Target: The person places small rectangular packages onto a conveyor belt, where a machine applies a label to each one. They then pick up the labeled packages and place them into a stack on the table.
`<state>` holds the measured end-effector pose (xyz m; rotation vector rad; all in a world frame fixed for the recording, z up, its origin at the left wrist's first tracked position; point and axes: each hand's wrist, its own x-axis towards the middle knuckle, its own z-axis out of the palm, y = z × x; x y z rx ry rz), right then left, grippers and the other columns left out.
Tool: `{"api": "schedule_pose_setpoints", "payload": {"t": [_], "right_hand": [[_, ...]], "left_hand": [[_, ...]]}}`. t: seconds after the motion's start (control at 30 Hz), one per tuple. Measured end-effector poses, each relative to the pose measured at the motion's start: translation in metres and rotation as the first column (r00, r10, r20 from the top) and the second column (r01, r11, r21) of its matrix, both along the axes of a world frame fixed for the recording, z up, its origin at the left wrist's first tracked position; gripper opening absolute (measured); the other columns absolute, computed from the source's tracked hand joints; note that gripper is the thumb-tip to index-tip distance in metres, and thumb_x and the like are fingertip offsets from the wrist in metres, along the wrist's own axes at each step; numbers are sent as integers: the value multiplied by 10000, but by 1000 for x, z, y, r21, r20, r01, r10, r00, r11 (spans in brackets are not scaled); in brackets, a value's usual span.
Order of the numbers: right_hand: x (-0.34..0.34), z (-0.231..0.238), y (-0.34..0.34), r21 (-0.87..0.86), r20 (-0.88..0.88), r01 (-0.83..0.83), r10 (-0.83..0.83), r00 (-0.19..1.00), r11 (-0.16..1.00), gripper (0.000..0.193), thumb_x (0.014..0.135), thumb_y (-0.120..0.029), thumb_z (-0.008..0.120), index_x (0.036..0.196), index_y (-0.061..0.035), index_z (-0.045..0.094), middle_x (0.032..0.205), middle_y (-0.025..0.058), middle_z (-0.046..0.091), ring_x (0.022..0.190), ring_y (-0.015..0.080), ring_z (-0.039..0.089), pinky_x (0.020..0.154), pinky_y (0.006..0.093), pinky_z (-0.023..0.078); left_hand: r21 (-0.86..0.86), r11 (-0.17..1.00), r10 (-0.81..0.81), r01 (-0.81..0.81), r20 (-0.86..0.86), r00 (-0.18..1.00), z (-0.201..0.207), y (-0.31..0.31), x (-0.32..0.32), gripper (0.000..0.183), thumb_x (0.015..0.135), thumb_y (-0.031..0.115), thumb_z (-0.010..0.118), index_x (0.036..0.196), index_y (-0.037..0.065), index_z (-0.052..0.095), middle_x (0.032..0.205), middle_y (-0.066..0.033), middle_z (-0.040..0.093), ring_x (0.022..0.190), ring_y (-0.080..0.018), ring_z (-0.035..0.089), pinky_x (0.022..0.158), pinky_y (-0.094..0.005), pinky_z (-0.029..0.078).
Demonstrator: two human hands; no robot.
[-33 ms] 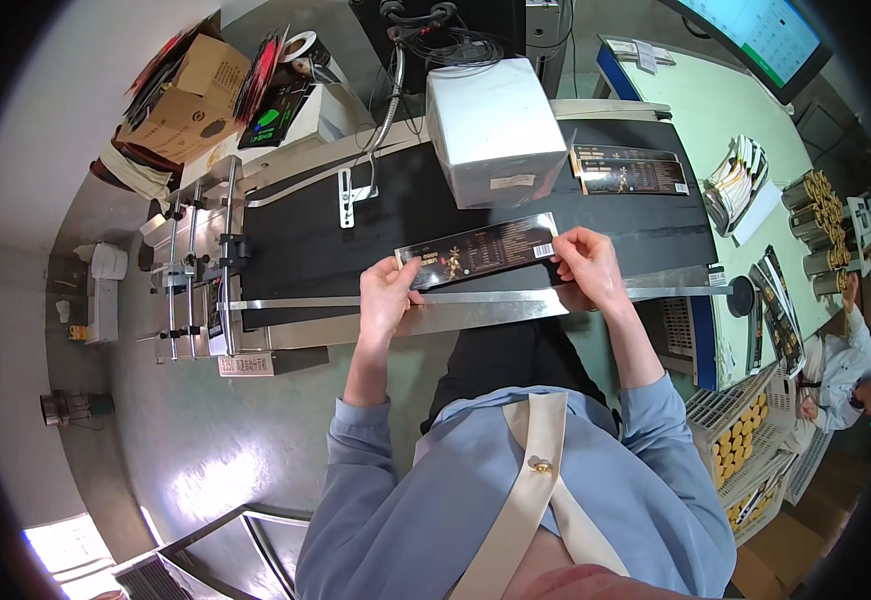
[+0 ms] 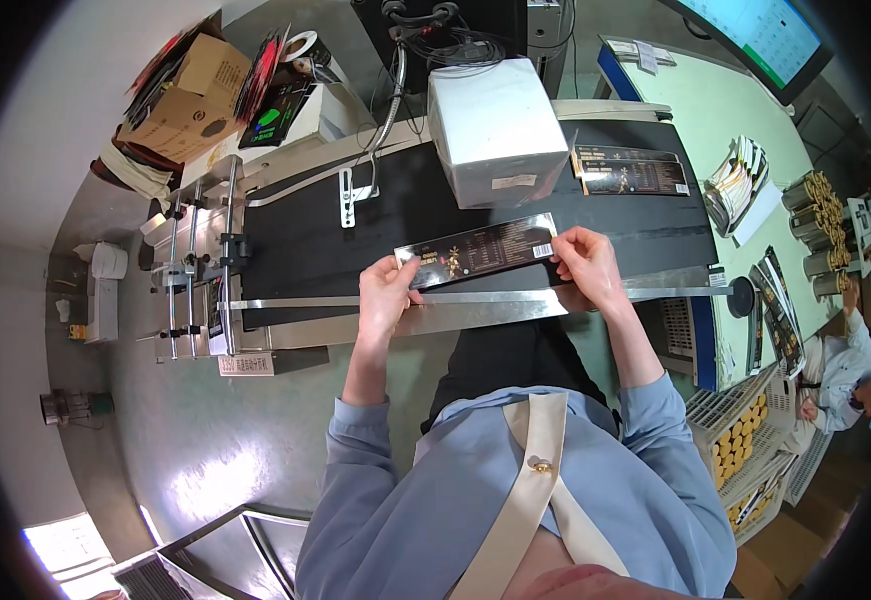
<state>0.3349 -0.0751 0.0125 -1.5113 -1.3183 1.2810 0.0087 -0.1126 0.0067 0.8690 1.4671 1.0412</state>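
A long black printed label point(image 2: 485, 252) with gold and white markings is stretched between my two hands, above the black belt point(image 2: 300, 235). My left hand point(image 2: 385, 295) pinches its left end, thumb on top. At the opposite end, beside a white barcode patch, the fingers of my right hand point(image 2: 587, 266) are closed on the corner. The label tilts slightly, its right end farther from me. Similar dark labels lie in a small stack point(image 2: 635, 172) on the belt's far right. Both wrists are near the metal rail point(image 2: 495, 300) along the belt's front edge.
Behind the label stands a white wrapped box point(image 2: 498, 115). A bracket point(image 2: 346, 198) and metal rods point(image 2: 230, 225) are at the left. On the right, a pale green table point(image 2: 690, 95) carries label bundles point(image 2: 736, 185) and gold-topped cans point(image 2: 815, 225). Another person point(image 2: 843, 365) is at far right.
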Motion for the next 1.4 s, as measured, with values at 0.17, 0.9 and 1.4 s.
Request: {"api": "schedule_pose_setpoints", "payload": {"t": [0.17,0.9,1.4], "right_hand": [[-9,-1,1,-7,4,-30,30,1000,1000,220,954,-200,684,926,18,695,760,29,710,644,73,629,607,242,512],[5,30,-60,-35,-430,7,-22,903,999,128,1009,-153,686,977,-32,662,805,9,683,684,45,606,621,202,492],[-14,46,-79,-31,-471,-76,53,880,997,135,1018,-169,674,966,-47,647,804,5,667,681,61,600,634,221,505]], "left_hand": [[53,998,18,-20,32,999,-3,1,-4,182,951,130,733,1051,-20,713,854,-40,741,576,-55,611,481,-199,414],[152,936,175,-318,583,794,38,-52,47,107,987,52,651,1055,-20,690,958,-118,740,680,-161,668,623,-264,536],[281,949,62,-141,273,960,52,-70,94,64,959,30,685,992,-21,707,909,-95,735,625,-153,687,511,-222,477]]}}
